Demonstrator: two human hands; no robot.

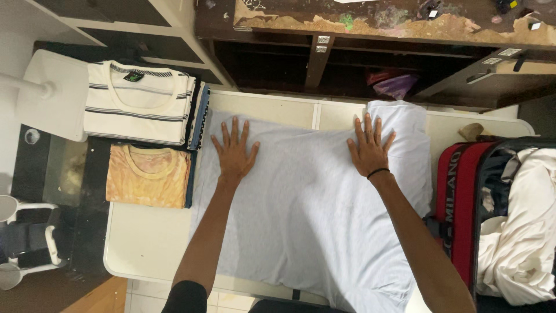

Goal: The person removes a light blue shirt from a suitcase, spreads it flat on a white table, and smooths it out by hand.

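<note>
Left hand: my left hand [234, 152] lies flat, palm down, fingers fanned wide on the pale blue shirt [307, 203] — gripping nothing, only pressing the cloth against the tabletop.
Right hand: my right hand [369, 149] is just as open and flat, a thin black band at the wrist, resting near the shirt's far right part where a sleeve is turned over.
Why spread so: both palms sit well apart along the far edge, which looks to me like holding the fabric taut and smooth (a guess from the pose).
Shirt: soft, thin knit, spread across the white table [145, 243] and drooping off the near edge; faint creases run through its middle.
Folded pile: left of it, a cream shirt with dark stripes [139, 103] tops a neat stack, and an orange mottled shirt [148, 175] lies folded square just beside — both touching the table's left side, collars facing away from me.
Suitcase: at my right, a red and black suitcase [460, 203] stands open, white crumpled cloth [524, 232] heaped inside.
Beyond: a worn wooden workbench [376, 26], its edge chipped and paint-stained.
</note>
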